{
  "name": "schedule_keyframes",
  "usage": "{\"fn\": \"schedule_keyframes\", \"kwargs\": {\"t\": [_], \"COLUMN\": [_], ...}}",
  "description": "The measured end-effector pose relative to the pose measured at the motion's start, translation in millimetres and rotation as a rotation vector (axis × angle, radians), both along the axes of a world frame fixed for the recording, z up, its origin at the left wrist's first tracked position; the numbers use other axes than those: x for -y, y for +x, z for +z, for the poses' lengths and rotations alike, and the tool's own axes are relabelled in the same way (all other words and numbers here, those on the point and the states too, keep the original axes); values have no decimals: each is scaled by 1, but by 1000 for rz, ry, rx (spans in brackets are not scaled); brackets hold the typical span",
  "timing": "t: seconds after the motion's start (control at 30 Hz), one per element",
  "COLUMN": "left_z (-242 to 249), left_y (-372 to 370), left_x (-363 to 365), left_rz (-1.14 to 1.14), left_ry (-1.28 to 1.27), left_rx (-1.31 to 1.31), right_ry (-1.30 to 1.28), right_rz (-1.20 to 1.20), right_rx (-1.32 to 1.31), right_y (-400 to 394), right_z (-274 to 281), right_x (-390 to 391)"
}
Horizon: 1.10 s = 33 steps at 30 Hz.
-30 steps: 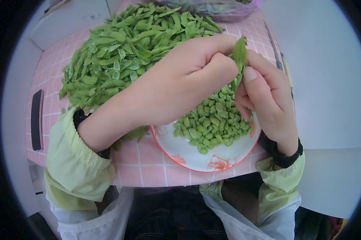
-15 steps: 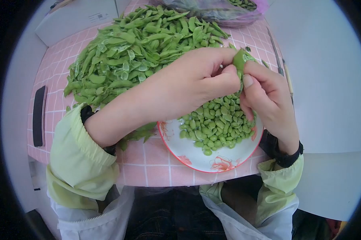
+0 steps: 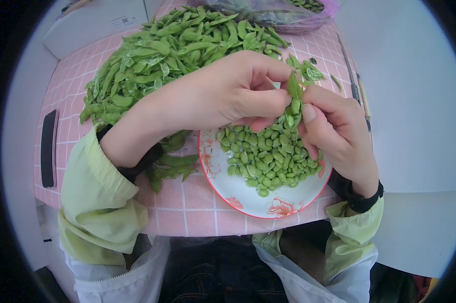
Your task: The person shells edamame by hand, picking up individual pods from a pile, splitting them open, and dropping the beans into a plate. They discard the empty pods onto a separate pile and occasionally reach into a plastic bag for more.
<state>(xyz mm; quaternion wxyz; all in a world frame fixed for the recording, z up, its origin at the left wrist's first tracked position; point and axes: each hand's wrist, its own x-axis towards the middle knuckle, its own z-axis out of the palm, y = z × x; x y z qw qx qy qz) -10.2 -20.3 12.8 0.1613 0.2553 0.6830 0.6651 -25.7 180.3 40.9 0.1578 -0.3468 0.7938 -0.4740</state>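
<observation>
A green edamame pod [image 3: 294,95] is pinched between the thumb and fingers of my left hand [image 3: 248,91]. My right hand [image 3: 336,131] has its thumb and forefinger closed at the right side of the same pod. Both hands are above the far part of a white plate [image 3: 248,204] with a red rim and orange flowers. Shelled green beans [image 3: 271,159] are heaped on the plate, partly hidden by the hands. Left of the plate lie several loose pods [image 3: 175,164], partly under my left forearm.
A large heap of pods [image 3: 187,45] covers the back left of the pink checked tablecloth [image 3: 177,217]. Behind it is a purple plastic bag [image 3: 314,22]. Empty shells [image 3: 311,71] lie beyond my hands. A dark flat object [image 3: 49,149] is at the left edge, a thin tool [image 3: 350,70] at the right.
My left hand has shifted slightly left and a new pod is between the hands, lower over the plate. Opened shells are now visible on the cloth behind the hands.
</observation>
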Motion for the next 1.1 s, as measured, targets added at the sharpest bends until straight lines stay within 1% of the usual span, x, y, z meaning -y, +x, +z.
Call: {"fn": "schedule_keyframes", "kwargs": {"t": [0.03,0.2,0.3,0.4,0.43,0.5,0.6,0.73,0.8,0.9,1.0,1.1], "left_z": [1,6,-1,6,3,-4,-4,-7,-6,-11,-10,-5], "left_y": [0,5,4,5,5,2,2,1,2,0,1,5], "left_x": [0,0,-2,-3,-3,-3,-3,-3,-3,-4,-5,-7], "left_rz": [2,49,132,156,156,156,157,137,123,128,112,111], "left_ry": [-19,-117,-179,-205,-189,-158,-230,-209,-195,-150,-141,-185], "left_rx": [7,0,-145,-90,-123,-189,-241,-226,-182,-205,-164,-222], "right_ry": [0,59,78,79,81,80,72,95,90,80,70,69], "right_rz": [-8,25,12,35,52,43,41,-5,-6,-7,-11,-11], "right_rx": [18,-135,-229,-303,-324,-322,-343,-313,-321,-327,-328,-330], "right_y": [1,-8,-9,-11,-12,-11,-11,-8,-8,-8,-8,-8], "right_z": [1,-10,-11,-11,-11,-11,-11,-7,-7,-7,-7,-7], "right_x": [0,-3,-2,-2,-3,-3,-2,-1,0,0,-1,-1]}}
